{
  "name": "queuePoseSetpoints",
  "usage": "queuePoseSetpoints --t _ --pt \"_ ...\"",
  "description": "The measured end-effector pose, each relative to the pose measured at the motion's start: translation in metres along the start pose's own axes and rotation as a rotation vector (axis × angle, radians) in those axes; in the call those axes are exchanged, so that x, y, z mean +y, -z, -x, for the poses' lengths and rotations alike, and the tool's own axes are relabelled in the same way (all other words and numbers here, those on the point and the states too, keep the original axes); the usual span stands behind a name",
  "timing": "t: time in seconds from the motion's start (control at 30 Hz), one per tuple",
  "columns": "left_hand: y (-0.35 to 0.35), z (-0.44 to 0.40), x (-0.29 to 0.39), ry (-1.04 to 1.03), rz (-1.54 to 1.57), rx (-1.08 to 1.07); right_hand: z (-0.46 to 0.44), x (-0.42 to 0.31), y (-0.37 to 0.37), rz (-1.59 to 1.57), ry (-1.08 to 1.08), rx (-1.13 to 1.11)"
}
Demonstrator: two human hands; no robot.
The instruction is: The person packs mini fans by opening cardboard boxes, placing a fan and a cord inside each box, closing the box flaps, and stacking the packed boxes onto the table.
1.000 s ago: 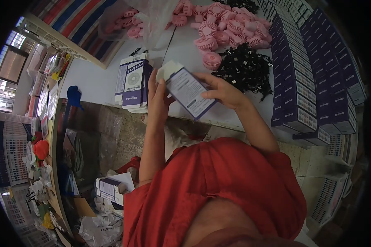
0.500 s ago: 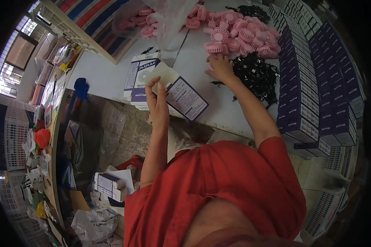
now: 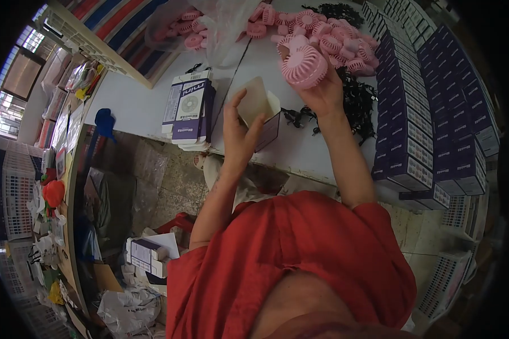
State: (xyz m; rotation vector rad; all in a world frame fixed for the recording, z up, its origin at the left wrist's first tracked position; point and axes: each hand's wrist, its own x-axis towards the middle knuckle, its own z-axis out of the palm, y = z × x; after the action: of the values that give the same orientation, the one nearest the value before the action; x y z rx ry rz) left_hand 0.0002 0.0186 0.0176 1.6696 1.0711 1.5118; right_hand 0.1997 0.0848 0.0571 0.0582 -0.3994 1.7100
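While the loosely curved left hand (image 3: 240,137) holds a box (image 3: 271,133) by the table's (image 3: 136,100) near edge, the right hand (image 3: 326,95) clasps a pink fan (image 3: 304,68).

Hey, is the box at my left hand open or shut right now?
Open: the box at your left hand has a pale flap standing up, not tucked in.

On my feed, the pink handheld fan (image 3: 304,68) looks like matt, ribbed plastic, the open carton (image 3: 271,133) smooth card, the bag (image 3: 223,31) near the top (crinkled, translucent) plastic film.
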Motion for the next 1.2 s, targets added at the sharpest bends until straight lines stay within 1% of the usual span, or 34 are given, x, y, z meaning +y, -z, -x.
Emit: queuePoseSetpoints --t 0.07,0.1,0.17,0.2,0.23,0.27,0.3,0.33,0.37,0.4,0.43,0.47,0.5,0.53,0.6,0.63,0.7,0.73,0.77,0.8,0.83,0.9,0.93,1.0,1.03,1.1,1.13,1.17,1.2 --pt "-0.004 0.0 0.004 0.023 0.014 -0.037 0.009 0.007 -0.007 0.345 0.046 -0.143" --pt "-0.005 0.0 0.004 -0.002 -0.046 -0.068 0.018 0.013 -0.013 0.343 0.047 -0.137" --pt "-0.007 -0.001 0.003 -0.022 -0.105 -0.099 0.034 0.023 -0.026 1.111 0.109 -0.076" --pt "-0.007 0.0 0.001 -0.065 -0.132 -0.068 0.029 0.029 -0.023 1.53 0.474 -0.327" --pt "-0.006 0.0 0.0 -0.108 -0.16 -0.039 0.033 0.032 -0.024 1.529 0.471 -0.325" --pt "-0.005 0.001 -0.003 -0.105 -0.161 -0.041 0.04 0.036 -0.026 1.634 0.501 -0.408" --pt "-0.003 0.003 -0.006 -0.042 -0.068 -0.054 0.045 0.038 -0.031 1.738 0.529 -0.492" --pt "-0.001 0.005 -0.009 0.021 0.024 -0.068 0.047 0.036 -0.032 1.737 0.526 -0.486" --pt "0.0 0.005 -0.011 0.025 0.025 -0.069 0.049 0.029 -0.032 1.648 0.448 -0.467" --pt "0.002 0.004 -0.011 -0.003 0.042 -0.06 0.052 0.023 -0.03 1.558 0.369 -0.446" --pt "0.003 0.004 -0.01 -0.03 0.06 -0.051 0.054 0.018 -0.025 1.56 0.364 -0.441" --pt "0.005 0.005 -0.007 -0.028 0.062 -0.053 0.053 0.013 -0.019 1.457 0.28 -0.231" --pt "0.008 0.006 0.003 -0.05 -0.055 -0.108 0.054 0.008 -0.013 1.344 0.2 -0.03" --pt "0.01 0.007 0.009 -0.073 -0.173 -0.16 0.056 0.005 -0.006 1.346 0.201 -0.032" --pt "0.008 0.009 0.012 -0.067 -0.162 -0.165 0.062 0.002 0.014 1.994 -0.002 0.072" --pt "0.006 0.01 0.012 -0.058 -0.151 -0.174 0.069 0.004 0.029 1.995 -0.004 0.068" --pt "0.002 0.012 0.007 -0.09 -0.112 -0.154 0.086 0.01 0.06 2.587 0.115 -0.065" --pt "0.001 0.013 0.006 -0.124 -0.073 -0.139 0.09 0.013 0.07 2.588 0.113 -0.067" --pt "0.001 0.014 0.008 -0.124 -0.072 -0.139 0.093 0.014 0.078 2.592 0.168 -0.045" --pt "0.002 0.016 0.013 -0.181 -0.142 -0.136 0.094 0.013 0.081 2.595 0.223 -0.026" --pt "0.003 0.017 0.017 -0.237 -0.213 -0.133 0.092 0.008 0.083 2.596 0.223 -0.031" --pt "0.005 0.018 0.022 -0.209 -0.253 -0.153 0.088 -0.008 0.082 2.015 0.092 0.166" --pt "0.006 0.018 0.024 -0.184 -0.291 -0.172 0.086 -0.019 0.075 2.013 0.089 0.166" --pt "0.01 0.013 0.028 -0.163 -0.281 -0.16 0.078 -0.041 0.048 1.659 0.069 0.262" --pt "0.011 0.01 0.028 -0.144 -0.269 -0.148 0.075 -0.045 0.031 1.66 0.071 0.26" --pt "0.009 0.008 0.024 -0.121 -0.207 -0.159 0.076 -0.043 -0.009 1.494 0.25 -0.032" --pt "0.008 0.008 0.022 -0.096 -0.146 -0.172 0.075 -0.038 -0.029 1.494 0.25 -0.029" --pt "0.005 0.01 0.023 -0.095 -0.145 -0.176 0.074 -0.029 -0.05 1.766 0.338 -0.256" --pt "0.001 0.011 0.025 -0.047 -0.116 -0.212 0.072 -0.02 -0.06 2.026 0.427 -0.5"
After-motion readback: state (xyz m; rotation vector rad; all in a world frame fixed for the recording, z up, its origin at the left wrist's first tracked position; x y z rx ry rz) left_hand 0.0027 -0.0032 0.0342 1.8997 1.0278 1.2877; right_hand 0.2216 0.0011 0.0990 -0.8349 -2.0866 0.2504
